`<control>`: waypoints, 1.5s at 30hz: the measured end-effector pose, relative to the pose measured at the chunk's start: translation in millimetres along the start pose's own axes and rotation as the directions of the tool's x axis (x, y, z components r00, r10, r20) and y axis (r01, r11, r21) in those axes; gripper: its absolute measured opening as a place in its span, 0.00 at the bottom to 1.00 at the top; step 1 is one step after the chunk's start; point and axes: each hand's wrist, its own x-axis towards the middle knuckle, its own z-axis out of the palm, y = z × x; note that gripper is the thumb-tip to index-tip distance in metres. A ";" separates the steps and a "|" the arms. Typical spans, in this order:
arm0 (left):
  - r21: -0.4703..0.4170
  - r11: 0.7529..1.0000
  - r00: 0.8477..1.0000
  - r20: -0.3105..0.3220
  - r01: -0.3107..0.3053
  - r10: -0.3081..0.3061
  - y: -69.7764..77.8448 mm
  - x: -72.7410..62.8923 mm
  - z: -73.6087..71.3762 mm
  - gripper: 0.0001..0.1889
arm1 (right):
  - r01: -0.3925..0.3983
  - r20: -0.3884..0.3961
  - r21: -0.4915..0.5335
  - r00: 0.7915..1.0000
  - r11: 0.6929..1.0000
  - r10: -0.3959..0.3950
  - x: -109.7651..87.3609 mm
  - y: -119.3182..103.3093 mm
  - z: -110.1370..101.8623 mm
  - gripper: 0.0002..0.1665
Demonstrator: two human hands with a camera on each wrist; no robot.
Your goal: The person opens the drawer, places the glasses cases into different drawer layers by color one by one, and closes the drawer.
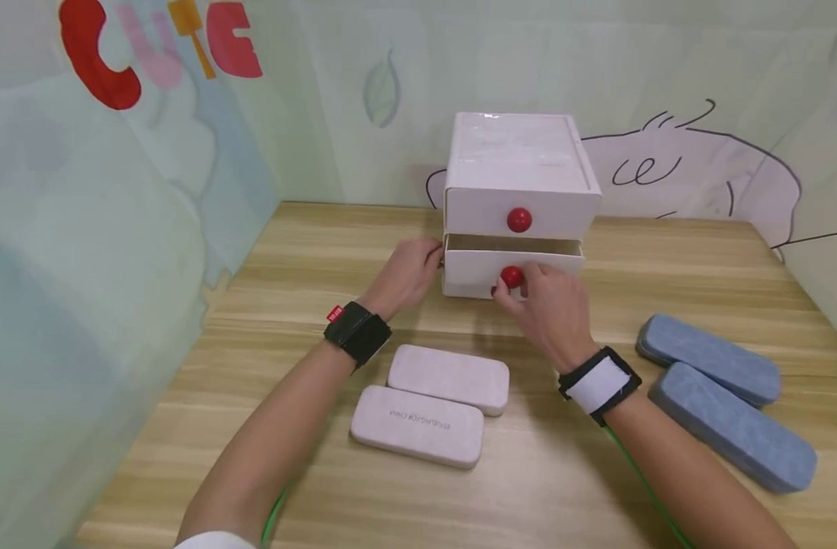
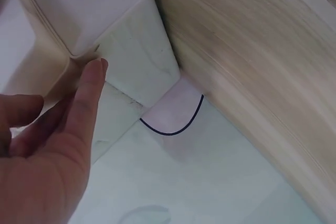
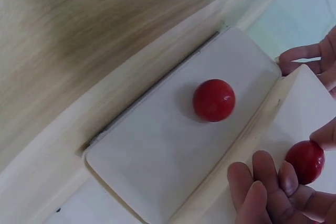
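Note:
A white two-drawer box (image 1: 521, 152) stands at the back of the wooden table, a red knob on each drawer. Its lower drawer (image 1: 469, 271) is pulled partly out, showing a gap above its front. My right hand (image 1: 556, 309) pinches the lower red knob (image 3: 305, 161) between thumb and fingers. The upper knob (image 3: 213, 100) is untouched, and the upper drawer sits closed. At the box's left side, my left hand (image 1: 408, 274) touches the edge near the lower drawer. In the left wrist view its index finger (image 2: 92, 93) is extended against the box.
Two pale pink cases (image 1: 418, 427) lie side by side in front of the box, one with printed letters. Two blue cases (image 1: 734, 427) lie at the right, beside my right forearm. Printed wall sheets rise behind the table and along its left side.

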 end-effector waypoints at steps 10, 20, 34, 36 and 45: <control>-0.122 0.991 0.991 -0.129 -0.057 0.042 -1.4 -3.5 1.3 0.13 | 0.043 -0.003 -0.030 0.999 0.999 -0.043 -7.4 -1.6 -8.7 0.23; -0.155 0.987 0.993 -0.113 -0.043 0.025 -0.9 -4.2 0.2 0.14 | 0.092 -0.034 -0.063 0.995 0.994 -0.095 -18.8 -2.1 -12.8 0.23; -0.110 0.994 0.998 -0.067 -0.025 0.017 -0.7 -7.7 -6.3 0.15 | 0.105 -0.009 -0.065 0.994 0.992 -0.106 -21.1 -6.0 -14.8 0.21; -0.109 0.994 0.997 -0.067 -0.030 0.022 -0.9 -8.0 -6.7 0.15 | 0.106 0.002 -0.068 0.994 0.992 -0.106 -21.4 -6.3 -16.0 0.21; -0.119 0.993 0.998 -0.053 -0.027 0.021 -0.4 -7.4 -6.4 0.15 | 0.099 0.037 -0.082 0.995 0.992 -0.096 -22.6 -6.9 -20.1 0.20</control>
